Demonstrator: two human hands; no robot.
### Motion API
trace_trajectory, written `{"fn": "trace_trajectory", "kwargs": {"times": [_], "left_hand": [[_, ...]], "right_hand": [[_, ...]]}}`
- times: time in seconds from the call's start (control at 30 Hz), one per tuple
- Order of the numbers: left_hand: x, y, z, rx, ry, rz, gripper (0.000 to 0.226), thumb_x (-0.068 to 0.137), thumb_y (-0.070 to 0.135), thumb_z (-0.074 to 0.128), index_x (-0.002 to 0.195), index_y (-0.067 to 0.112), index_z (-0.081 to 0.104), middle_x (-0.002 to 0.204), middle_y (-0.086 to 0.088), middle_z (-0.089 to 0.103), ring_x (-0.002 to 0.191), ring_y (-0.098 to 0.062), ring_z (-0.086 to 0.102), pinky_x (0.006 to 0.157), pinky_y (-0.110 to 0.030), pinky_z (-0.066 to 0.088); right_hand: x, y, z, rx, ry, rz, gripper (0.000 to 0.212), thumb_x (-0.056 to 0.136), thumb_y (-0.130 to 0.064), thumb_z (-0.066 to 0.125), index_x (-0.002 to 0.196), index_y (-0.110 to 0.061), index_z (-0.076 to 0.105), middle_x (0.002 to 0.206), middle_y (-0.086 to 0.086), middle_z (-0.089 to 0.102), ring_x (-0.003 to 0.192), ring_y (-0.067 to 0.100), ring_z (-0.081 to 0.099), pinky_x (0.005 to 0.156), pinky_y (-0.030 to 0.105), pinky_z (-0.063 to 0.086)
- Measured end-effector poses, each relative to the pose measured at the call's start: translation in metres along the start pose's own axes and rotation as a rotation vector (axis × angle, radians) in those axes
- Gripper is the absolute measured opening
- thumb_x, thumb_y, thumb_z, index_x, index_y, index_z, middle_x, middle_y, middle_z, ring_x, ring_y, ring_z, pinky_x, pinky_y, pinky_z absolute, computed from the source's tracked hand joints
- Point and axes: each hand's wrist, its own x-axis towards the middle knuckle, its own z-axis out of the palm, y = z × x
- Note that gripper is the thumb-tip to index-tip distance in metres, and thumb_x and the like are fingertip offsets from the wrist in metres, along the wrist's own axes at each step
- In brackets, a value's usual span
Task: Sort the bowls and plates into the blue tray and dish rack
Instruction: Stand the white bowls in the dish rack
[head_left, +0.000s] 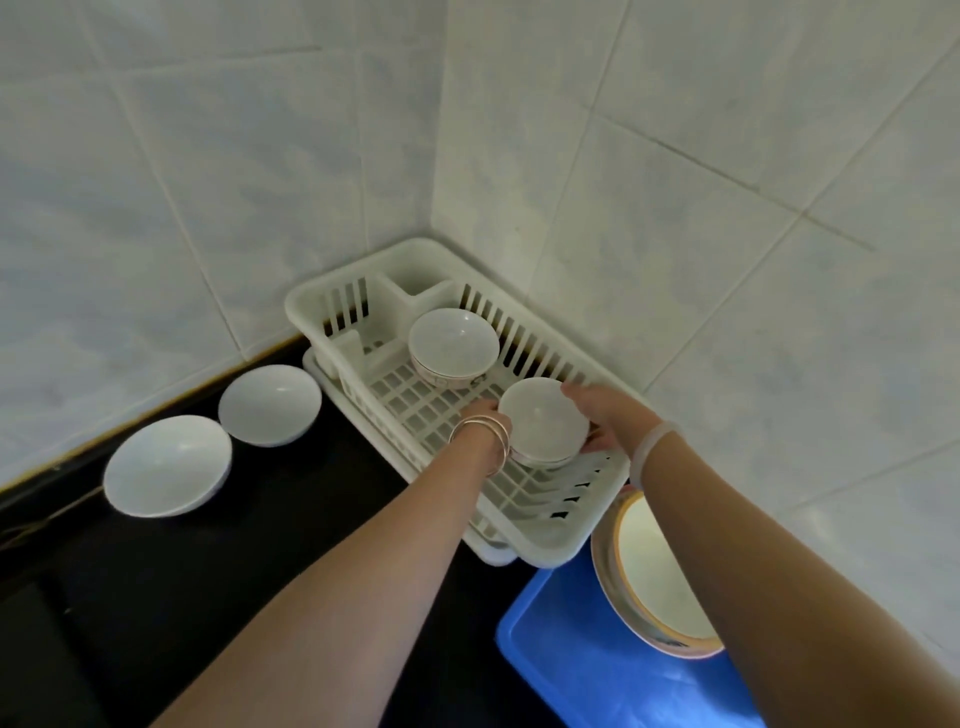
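Observation:
A white dish rack (332, 306) stands in the tiled corner. Inside it, at the back, sits a white bowl (453, 343). Nearer the front a second white bowl (540, 421) is held inside the rack between both hands. My left hand (480, 421) grips its left side; my right hand (597, 415) curls round its right side. Two white bowls, one (269, 404) by the rack and one (167, 465) further left, lie on the black counter. A blue tray (561, 654) at the lower right holds stacked plates (652, 571), partly hidden by my right arm.
The black counter (130, 597) runs along the left and front. White tiled walls (675, 182) close in behind and to the right of the rack. A white drip tray (493, 553) shows under the rack's front edge.

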Motion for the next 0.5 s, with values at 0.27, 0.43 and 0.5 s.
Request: {"fn": "trace_trajectory", "kwargs": {"times": [0.27, 0.43, 0.5], "left_hand": [[0.004, -0.001, -0.001, 0.014, -0.069, 0.008, 0.056, 0.081, -0.014, 0.044, 0.132, 0.008, 0.05, 0.131, -0.017, 0.054, 0.116, -0.04, 0.052, 0.098, -0.051, 0.046], [0.002, -0.002, -0.002, -0.009, -0.079, 0.016, 0.057, 0.081, -0.014, 0.044, 0.132, 0.01, 0.049, 0.13, -0.016, 0.055, 0.114, -0.038, 0.053, 0.097, -0.051, 0.047], [-0.001, -0.001, -0.003, 0.012, -0.078, 0.025, 0.051, 0.083, -0.01, 0.043, 0.13, 0.009, 0.052, 0.127, -0.018, 0.056, 0.109, -0.037, 0.054, 0.096, -0.05, 0.048]], "right_hand": [[-0.005, 0.005, 0.007, -0.433, 0.209, -0.195, 0.036, 0.097, -0.03, 0.039, 0.113, -0.003, 0.058, 0.091, 0.011, 0.063, 0.076, 0.025, 0.056, 0.077, 0.037, 0.05], [-0.011, 0.014, 0.013, -0.542, 0.289, -0.244, 0.029, 0.098, -0.027, 0.038, 0.101, -0.005, 0.056, 0.077, 0.003, 0.051, 0.069, 0.02, 0.046, 0.068, 0.03, 0.035], [-0.013, 0.015, 0.013, -0.536, 0.309, -0.243, 0.027, 0.098, -0.026, 0.038, 0.087, -0.006, 0.053, 0.07, 0.001, 0.049, 0.06, 0.015, 0.043, 0.058, 0.028, 0.033]]}}
